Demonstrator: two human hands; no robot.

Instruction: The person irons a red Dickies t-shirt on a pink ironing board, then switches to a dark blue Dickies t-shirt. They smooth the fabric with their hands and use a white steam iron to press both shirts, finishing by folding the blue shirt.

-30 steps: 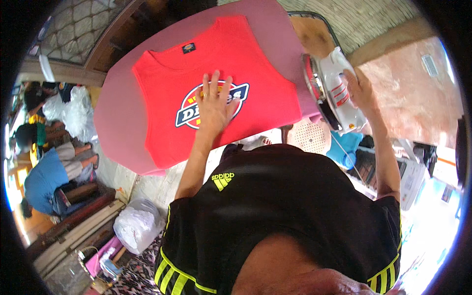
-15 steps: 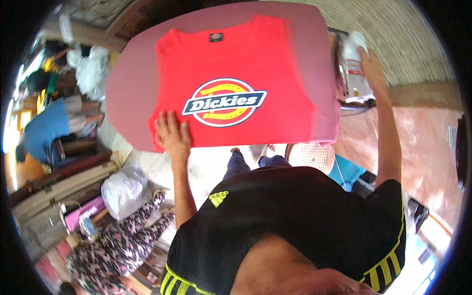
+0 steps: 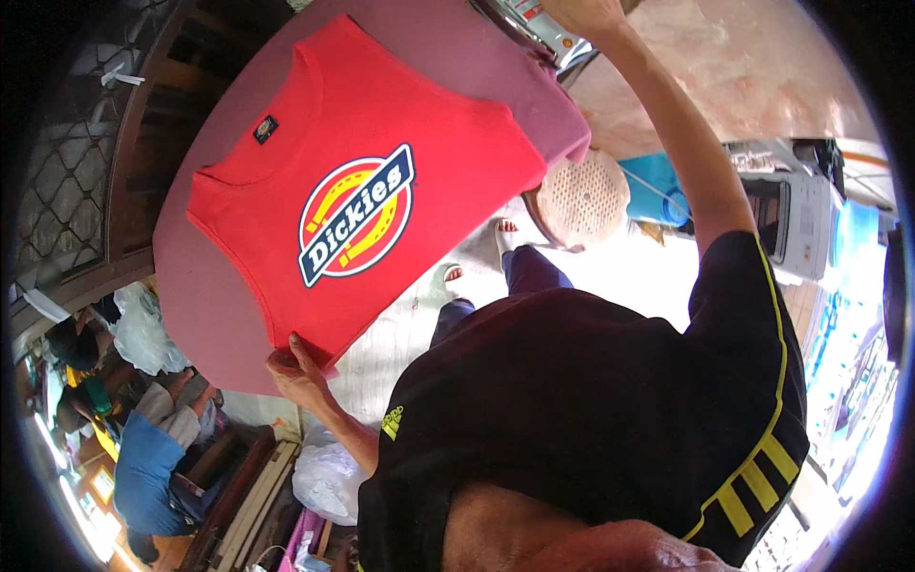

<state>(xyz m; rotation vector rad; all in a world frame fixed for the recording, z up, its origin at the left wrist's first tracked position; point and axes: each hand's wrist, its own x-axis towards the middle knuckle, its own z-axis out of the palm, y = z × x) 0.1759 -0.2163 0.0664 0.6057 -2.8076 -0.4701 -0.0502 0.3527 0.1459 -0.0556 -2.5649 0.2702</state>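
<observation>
A red sleeveless shirt (image 3: 457,143) with a large printed emblem lies spread out flat on a padded mauve ironing board (image 3: 195,276). The neckline points to the upper left and the hem faces me. My left hand (image 3: 303,383) grips the shirt at the near left corner of its hem, fingers closed on the cloth. At the top edge of the view my right hand (image 3: 589,13) is beside a white and silver appliance (image 3: 536,21) that looks like an iron. The picture's edge cuts off its fingers, so its hold is hidden.
A round perforated stool (image 3: 581,198) stands by the board's right end, with a blue container (image 3: 656,189) behind it. Plastic bags (image 3: 329,477) lie at lower left. Another person in a blue shirt (image 3: 148,472) bends over at far left. A dark-framed lattice (image 3: 67,191) borders the board.
The view has swung, so board and shirt now appear tilted. My left hand has gone from lying flat on the shirt to gripping its hem corner. My right hand stays by the white appliance.
</observation>
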